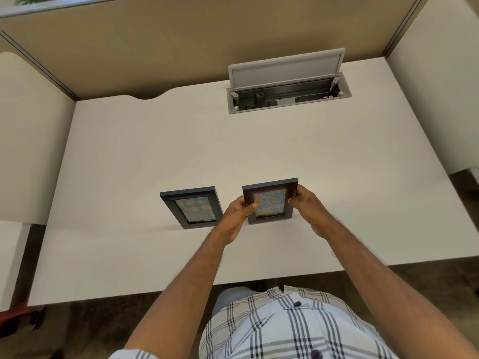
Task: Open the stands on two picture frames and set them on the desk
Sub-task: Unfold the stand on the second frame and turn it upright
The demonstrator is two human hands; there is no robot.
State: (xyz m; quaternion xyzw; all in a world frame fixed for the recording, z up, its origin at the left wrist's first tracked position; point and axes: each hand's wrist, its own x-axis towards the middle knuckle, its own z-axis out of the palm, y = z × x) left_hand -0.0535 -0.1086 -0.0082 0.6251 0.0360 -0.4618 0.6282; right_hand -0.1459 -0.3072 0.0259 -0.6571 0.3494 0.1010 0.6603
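Two small dark picture frames with colourful flower pictures are over the white desk (pixel 155 151). The left frame (pixel 191 207) rests on the desk by itself, face toward me; its stand is hidden behind it. The right frame (pixel 270 200) is brown and held upright between both hands. My left hand (pixel 237 216) grips its left edge, thumb on the front. My right hand (pixel 307 204) pinches its right edge. Its back and stand are hidden, and I cannot tell whether its bottom edge touches the desk.
An open grey cable hatch (pixel 285 81) with a raised lid sits at the back right of the desk. Tan cubicle panels (pixel 181 42) close the back. White side desks (pixel 28 141) flank both sides. The desk's front edge is near my checked shirt (pixel 285 327).
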